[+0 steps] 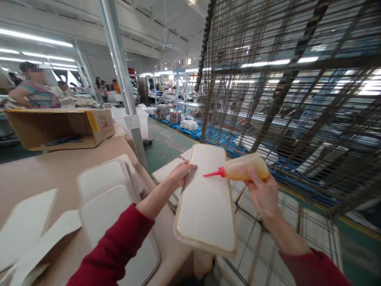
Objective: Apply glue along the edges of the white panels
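Observation:
My left hand (182,173) grips the left edge of a long white panel (208,206) with rounded corners and a tan rim, its thumb lying on the face. The panel is held up at a tilt beside the table. In my right hand (263,194) is a glue bottle (245,167), translucent with yellowish liquid inside. It lies nearly level, and its red nozzle points left over the upper part of the panel. Whether the tip touches the surface I cannot tell.
Similar panels (104,210) are stacked on the table (65,171) at left, near white sheets (26,218) and an open cardboard box (59,129). A wire rack (253,87) rises at right, with more panels (244,238) below. A metal post (119,59) stands ahead; a person (37,87) is far left.

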`<state>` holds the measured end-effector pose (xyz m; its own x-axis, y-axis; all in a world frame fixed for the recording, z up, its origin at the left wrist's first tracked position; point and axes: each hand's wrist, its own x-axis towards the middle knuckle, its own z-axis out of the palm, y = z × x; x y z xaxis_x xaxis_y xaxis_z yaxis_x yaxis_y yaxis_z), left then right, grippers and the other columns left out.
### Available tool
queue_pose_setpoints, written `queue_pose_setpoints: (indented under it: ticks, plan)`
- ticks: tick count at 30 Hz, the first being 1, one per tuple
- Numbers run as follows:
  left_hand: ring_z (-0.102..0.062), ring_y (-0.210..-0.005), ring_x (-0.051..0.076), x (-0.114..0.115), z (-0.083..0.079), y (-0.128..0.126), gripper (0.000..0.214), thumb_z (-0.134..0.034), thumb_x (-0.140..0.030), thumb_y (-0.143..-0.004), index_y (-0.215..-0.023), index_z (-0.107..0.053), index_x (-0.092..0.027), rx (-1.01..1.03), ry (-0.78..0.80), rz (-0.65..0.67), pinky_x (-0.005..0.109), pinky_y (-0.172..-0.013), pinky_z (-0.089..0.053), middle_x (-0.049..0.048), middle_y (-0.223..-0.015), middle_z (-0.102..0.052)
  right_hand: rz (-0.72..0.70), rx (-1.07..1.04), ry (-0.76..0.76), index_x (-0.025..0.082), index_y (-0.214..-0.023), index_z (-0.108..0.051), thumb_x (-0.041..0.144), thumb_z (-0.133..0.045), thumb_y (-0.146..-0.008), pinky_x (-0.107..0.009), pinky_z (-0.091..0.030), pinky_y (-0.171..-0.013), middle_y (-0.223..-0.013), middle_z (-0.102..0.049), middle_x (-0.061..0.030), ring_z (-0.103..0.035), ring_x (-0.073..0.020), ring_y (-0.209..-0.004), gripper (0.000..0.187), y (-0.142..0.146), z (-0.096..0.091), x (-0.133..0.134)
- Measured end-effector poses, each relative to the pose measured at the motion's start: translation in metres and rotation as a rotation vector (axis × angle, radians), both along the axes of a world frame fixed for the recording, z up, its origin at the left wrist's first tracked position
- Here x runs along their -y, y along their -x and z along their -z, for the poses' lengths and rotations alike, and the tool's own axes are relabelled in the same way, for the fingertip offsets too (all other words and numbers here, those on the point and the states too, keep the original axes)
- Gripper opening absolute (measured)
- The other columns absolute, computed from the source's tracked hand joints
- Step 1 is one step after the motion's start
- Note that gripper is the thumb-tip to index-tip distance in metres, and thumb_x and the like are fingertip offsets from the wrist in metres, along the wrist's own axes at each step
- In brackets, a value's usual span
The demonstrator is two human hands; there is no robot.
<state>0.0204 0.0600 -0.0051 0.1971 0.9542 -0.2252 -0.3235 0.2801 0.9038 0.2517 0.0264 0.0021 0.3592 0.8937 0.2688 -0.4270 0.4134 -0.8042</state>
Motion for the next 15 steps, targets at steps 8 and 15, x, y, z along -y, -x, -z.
queue_pose_setpoints:
  ticks: [8,15]
  plan:
    - [-0.064,-0.057,0.018,-0.007,0.011,0.020,0.032,-0.055,-0.009,-0.073,-0.105,-0.055,-0.015,-0.011,0.080,-0.065,0.031,-0.061,-0.054,0.0051,-0.075,-0.070,-0.043,-0.205,0.243,0.021,-0.105,-0.066,0.042,-0.088,-0.052,-0.024,-0.054,-0.077,-0.111,-0.063,-0.0051,-0.056,-0.0208,-0.103,0.061,-0.007,0.004,0.052]
    - [-0.064,-0.059,0.018,-0.007,0.012,0.017,0.025,-0.055,-0.010,-0.072,-0.096,-0.057,-0.015,-0.019,0.098,-0.062,0.028,-0.057,-0.053,0.0040,-0.070,-0.068,-0.038,-0.310,0.296,0.023,-0.113,-0.062,0.030,-0.073,-0.075,-0.028,-0.055,-0.080,-0.125,-0.055,-0.0034,-0.049,-0.0212,-0.116,0.041,-0.021,0.014,0.050]
